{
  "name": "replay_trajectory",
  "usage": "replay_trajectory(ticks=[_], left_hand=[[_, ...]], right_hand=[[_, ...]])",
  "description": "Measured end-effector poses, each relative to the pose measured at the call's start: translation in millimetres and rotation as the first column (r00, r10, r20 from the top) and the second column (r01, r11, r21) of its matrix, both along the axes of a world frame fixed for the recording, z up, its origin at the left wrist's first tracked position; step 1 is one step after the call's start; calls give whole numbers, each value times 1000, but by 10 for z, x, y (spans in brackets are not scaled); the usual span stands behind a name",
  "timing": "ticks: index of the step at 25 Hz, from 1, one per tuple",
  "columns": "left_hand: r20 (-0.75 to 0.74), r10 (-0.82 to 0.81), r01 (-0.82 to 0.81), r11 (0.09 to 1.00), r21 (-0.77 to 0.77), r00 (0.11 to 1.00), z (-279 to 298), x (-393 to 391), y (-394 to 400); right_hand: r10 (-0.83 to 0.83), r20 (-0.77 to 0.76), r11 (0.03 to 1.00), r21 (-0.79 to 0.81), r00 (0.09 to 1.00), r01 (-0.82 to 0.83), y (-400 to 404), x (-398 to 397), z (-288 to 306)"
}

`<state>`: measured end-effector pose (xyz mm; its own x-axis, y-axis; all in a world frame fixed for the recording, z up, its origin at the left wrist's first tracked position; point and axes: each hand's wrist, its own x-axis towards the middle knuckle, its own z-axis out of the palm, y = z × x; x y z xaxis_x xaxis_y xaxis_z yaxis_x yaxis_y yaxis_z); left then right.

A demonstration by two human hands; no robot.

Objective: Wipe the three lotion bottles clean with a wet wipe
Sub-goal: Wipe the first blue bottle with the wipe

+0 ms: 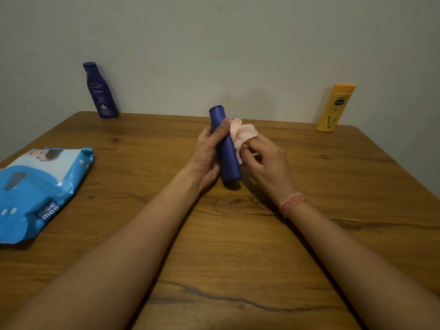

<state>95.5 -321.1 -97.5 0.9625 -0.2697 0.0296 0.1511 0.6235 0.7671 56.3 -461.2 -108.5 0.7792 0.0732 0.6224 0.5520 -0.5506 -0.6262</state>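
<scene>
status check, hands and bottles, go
Left hand gripping blue bottle. Right hand pressing wet wipe against it. Nivea bottle, yellow bottle standing by wall. Nothing in the way.

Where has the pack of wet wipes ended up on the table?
In the head view, the blue wet wipes pack lies flat at the wooden table's left edge, left of the left hand and nearer the viewer than the upright dark blue bottle.

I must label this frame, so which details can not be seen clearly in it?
- Held dark blue plastic bottle, head view: label faces away; left hand covers its side.
- Pale pink wet wipe: partly hidden by right hand.
- Blue wipes pack: cut off by the left edge.
- Yellow lotion bottle: print too small.
</scene>
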Motion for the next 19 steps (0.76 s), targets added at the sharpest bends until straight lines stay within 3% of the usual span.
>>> replay_trajectory(ticks=[5,11,13,19], left_hand=[[34,165,-167,982,87,986,-50,91,54],[178,-18,1,995,95,984,-69,44,-39],[189,0,-19,995,95,982,-54,26,-41],[9,251,-250,966,-66,968,-54,101,91]], right_hand=[[21,-88,998,-54,996,-26,12,-43,15],[-72,-67,995,-72,995,67,0,-28,-1],[-71,-81,990,-124,994,61,-21,-21,-7],[-38,-178,975,-222,983,-2,-3,-5,-81]])
